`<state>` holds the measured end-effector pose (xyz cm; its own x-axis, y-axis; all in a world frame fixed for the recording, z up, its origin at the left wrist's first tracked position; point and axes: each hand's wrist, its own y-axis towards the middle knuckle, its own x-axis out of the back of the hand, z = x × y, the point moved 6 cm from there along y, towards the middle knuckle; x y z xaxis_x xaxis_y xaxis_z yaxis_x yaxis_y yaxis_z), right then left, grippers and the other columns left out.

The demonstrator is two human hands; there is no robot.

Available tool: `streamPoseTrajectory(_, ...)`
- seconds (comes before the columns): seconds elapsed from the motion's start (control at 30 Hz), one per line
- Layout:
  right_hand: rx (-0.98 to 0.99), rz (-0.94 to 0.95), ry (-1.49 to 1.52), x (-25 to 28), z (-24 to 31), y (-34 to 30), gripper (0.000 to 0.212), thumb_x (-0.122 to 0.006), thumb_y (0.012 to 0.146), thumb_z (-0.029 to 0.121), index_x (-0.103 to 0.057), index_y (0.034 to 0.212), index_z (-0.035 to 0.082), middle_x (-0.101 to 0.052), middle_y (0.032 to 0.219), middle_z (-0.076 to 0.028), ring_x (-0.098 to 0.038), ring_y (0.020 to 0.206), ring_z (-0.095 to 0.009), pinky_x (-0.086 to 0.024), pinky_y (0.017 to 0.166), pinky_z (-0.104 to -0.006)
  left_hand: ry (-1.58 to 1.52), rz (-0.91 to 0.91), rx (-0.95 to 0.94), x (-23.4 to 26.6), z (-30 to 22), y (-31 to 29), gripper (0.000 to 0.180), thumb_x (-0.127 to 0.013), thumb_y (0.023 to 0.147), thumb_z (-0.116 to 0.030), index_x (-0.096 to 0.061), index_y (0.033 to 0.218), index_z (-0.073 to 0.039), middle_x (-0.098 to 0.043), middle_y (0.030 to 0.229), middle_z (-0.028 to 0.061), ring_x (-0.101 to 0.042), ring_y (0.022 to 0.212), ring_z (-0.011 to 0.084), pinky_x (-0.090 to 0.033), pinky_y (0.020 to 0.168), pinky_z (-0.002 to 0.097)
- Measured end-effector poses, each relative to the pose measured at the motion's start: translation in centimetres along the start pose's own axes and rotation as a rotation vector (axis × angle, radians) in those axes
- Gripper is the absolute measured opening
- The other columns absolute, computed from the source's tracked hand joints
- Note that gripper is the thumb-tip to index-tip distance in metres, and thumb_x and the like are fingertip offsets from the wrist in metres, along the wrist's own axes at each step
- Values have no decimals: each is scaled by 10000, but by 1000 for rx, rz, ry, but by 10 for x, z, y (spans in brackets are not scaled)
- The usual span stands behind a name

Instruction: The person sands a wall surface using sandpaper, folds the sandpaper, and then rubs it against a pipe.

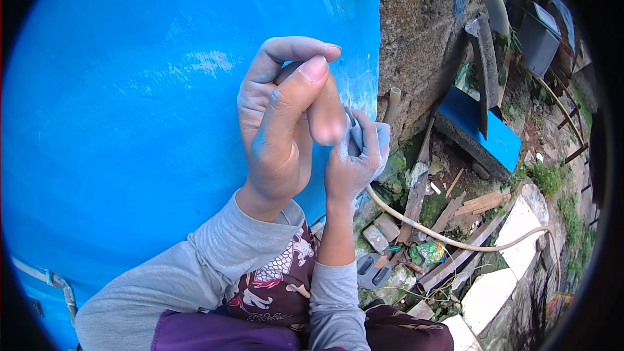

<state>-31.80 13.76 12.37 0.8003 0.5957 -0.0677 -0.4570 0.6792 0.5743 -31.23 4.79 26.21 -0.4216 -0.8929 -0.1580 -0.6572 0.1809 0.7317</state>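
A large, smooth blue surface [130,123] fills the left side, with whitish scuffed patches. My left hand [279,110] is raised in front of it, fingers curled in and the thumb bent against them. Nothing shows between them. Lower and to the right, my right hand [354,162] is closed at the right edge of the blue surface, beside a pale scuffed strip [361,88]. A bit of something grey [355,131] shows among its fingers; its kind is hard to make out. Pale dust covers both hands.
A rough stone wall [409,45] borders the blue surface. On the right, a beige hose [455,242] winds over ground strewn with boards [422,195], a green wrapper [428,253] and white slabs [491,296]. A blue-topped block [481,131] leans there. A pipe [45,273] runs at lower left.
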Motion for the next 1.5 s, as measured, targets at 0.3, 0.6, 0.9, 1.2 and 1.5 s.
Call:
streamPoseTrajectory(0.3,7,5,46,-1,-2,10,107,-730,831,164,-699,931,142,-576,785,-16,-553,702,-192,-352,653,-347,7,12,-7,-2,-2,0,247,-394,990,-142,-564,1107,-6,-416,501,-36,-471,502,101,-403,736,295)
streamPoseTrajectory(0.6,20,11,-22,-1,0,9,111,-738,817,166,-699,922,159,-582,788,10,-556,690,-176,-316,626,-332,-54,-18,-8,-1,-2,0,210,-451,977,-121,-568,1083,17,-459,514,-7,-474,490,93,-406,625,265)
streamPoseTrajectory(0.9,-24,17,-18,0,1,-16,112,-746,810,167,-706,914,154,-573,761,-7,-540,675,-189,-323,629,-341,-99,-53,-16,0,-2,0,184,-500,964,-97,-570,1060,43,-501,528,25,-472,474,86,-404,494,239)
streamPoseTrajectory(1.2,-13,16,-9,1,-1,-16,101,-735,827,176,-694,916,151,-570,763,-1,-542,676,-184,-322,627,-337,17,-8,17,1,0,-1,253,-394,990,-149,-560,1117,-6,-420,509,-38,-472,504,103,-412,767,306)
streamPoseTrajectory(1.5,41,80,-46,5,-1,-1,117,-739,827,193,-686,910,130,-580,777,-21,-551,684,-191,-335,637,-344,9,0,14,-1,0,0,236,-399,993,-142,-560,1100,-7,-418,509,-34,-470,506,101,-412,761,301)
